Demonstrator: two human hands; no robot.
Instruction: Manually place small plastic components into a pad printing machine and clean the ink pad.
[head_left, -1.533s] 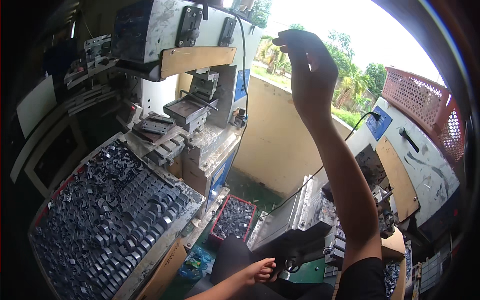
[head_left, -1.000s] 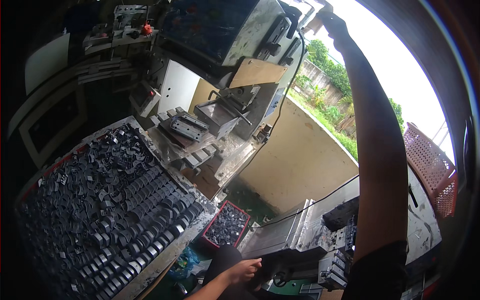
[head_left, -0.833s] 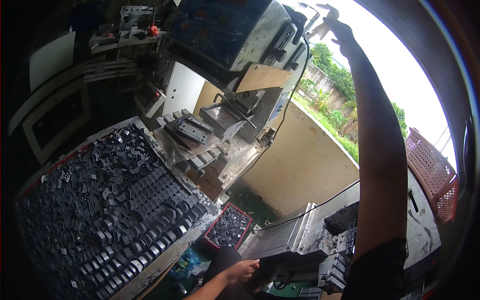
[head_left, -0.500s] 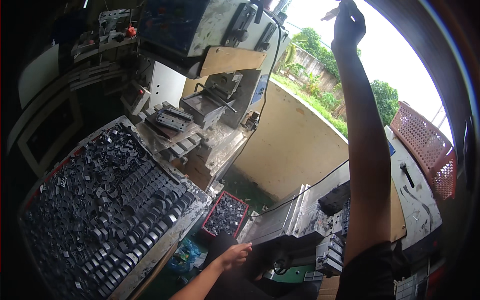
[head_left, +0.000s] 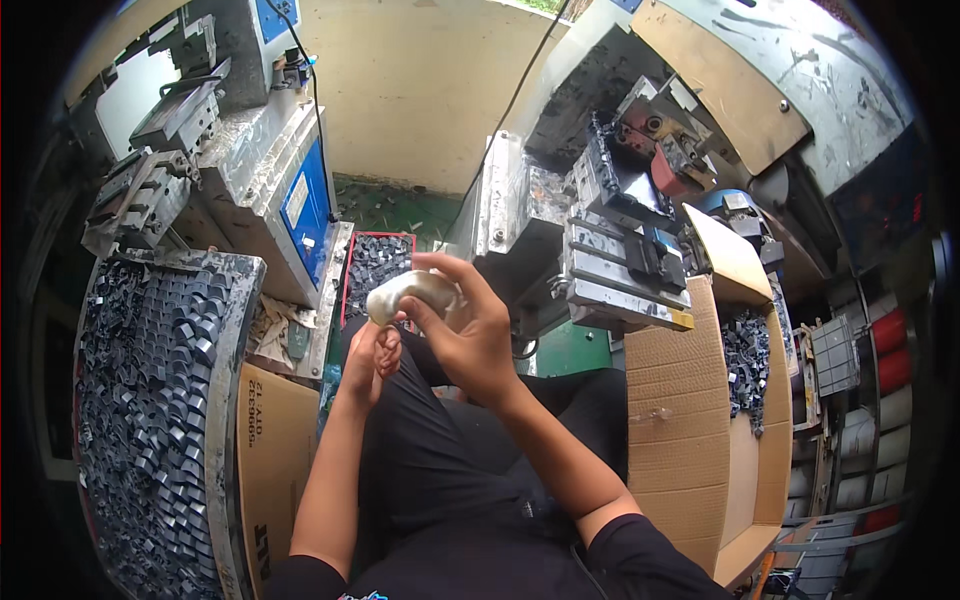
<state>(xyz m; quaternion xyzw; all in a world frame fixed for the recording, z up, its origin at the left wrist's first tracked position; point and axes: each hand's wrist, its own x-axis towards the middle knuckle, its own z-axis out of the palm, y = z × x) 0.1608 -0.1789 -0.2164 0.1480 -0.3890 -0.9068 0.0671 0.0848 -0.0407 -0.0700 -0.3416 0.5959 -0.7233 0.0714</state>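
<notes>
My right hand (head_left: 468, 335) is curled round a pale, shiny, rounded thing (head_left: 415, 292), thumb across its near side and fingers over its far side. Its kind is not plain from here. Just below it, my left hand (head_left: 377, 358) is closed with the fingers pressed together, close under the shiny thing's lower left side. What those fingers pinch, if anything, is hidden. Both hands are above my lap, in front of a red-rimmed bin (head_left: 380, 250) of small dark metal parts.
A large tray (head_left: 240, 330) heaped with curved dark metal pieces stands at the left, beside a cardboard box (head_left: 275, 440). An open carton (head_left: 680, 410) stands at the right, with dark parts (head_left: 745, 365) next to it. Machines with a slotted metal table (head_left: 615, 270) rise ahead right.
My view has swung right and down. The raised right arm has come down to the lap, and its hand now holds the shiny thing. The left hand is now beside it.
</notes>
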